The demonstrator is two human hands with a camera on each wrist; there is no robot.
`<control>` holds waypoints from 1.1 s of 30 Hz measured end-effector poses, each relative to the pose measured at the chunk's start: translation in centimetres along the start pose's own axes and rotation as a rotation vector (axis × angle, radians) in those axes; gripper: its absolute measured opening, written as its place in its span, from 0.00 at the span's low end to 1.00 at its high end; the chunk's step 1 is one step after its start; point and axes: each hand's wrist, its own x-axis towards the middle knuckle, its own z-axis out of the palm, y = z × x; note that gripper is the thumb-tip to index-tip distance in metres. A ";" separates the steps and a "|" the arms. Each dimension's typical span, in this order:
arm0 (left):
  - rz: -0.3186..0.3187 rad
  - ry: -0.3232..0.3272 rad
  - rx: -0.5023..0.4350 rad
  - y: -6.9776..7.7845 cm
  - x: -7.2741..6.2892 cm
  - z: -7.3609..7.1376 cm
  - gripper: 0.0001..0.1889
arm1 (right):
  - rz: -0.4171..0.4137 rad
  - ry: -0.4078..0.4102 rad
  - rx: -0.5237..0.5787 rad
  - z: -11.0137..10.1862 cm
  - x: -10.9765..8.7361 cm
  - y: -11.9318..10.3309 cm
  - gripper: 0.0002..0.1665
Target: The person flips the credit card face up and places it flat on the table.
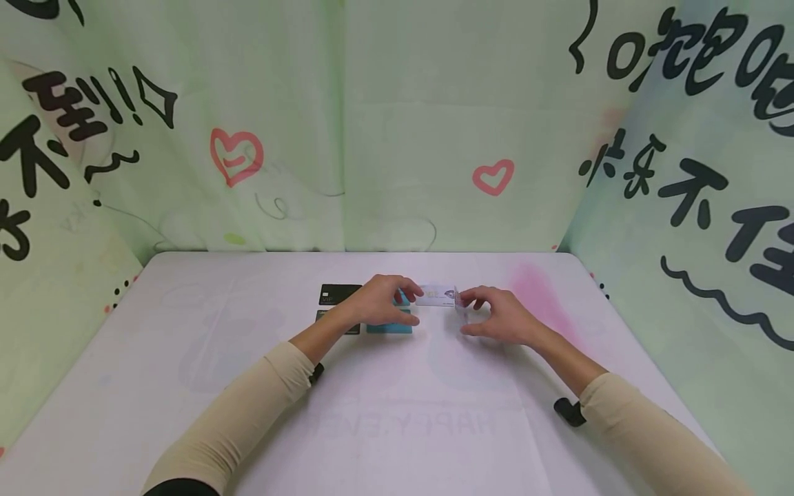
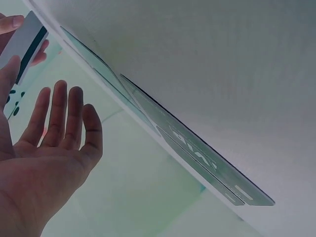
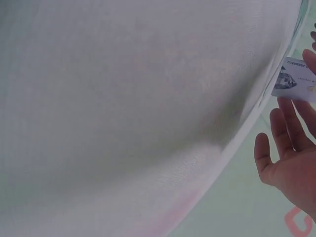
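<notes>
My right hand (image 1: 499, 320) pinches a whitish card (image 3: 296, 81) that stands nearly edge-on in the head view. Its face has a diamond picture, seen in the right wrist view, and its dark-striped back shows in the left wrist view. To the left, my left hand (image 1: 387, 303) hovers with loosely extended fingers over a blue card, hiding much of it. Another pale card (image 1: 437, 296) with a diamond picture lies just right of those fingertips. A second blue card (image 1: 389, 329) lies nearer me, partly under the left hand in this view.
A black VIP card (image 1: 338, 294) and another black card (image 1: 353, 330) lie left of the blue ones, the nearer one partly hidden by my forearm. They rest on a pale cloth-covered table (image 1: 397, 427). Green printed curtains (image 1: 397, 124) hang behind and on both sides.
</notes>
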 end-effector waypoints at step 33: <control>0.025 0.003 0.029 1.3 1.0 1.0 0.30 | -0.060 -0.020 -0.019 0.2 0.2 -1.3 0.38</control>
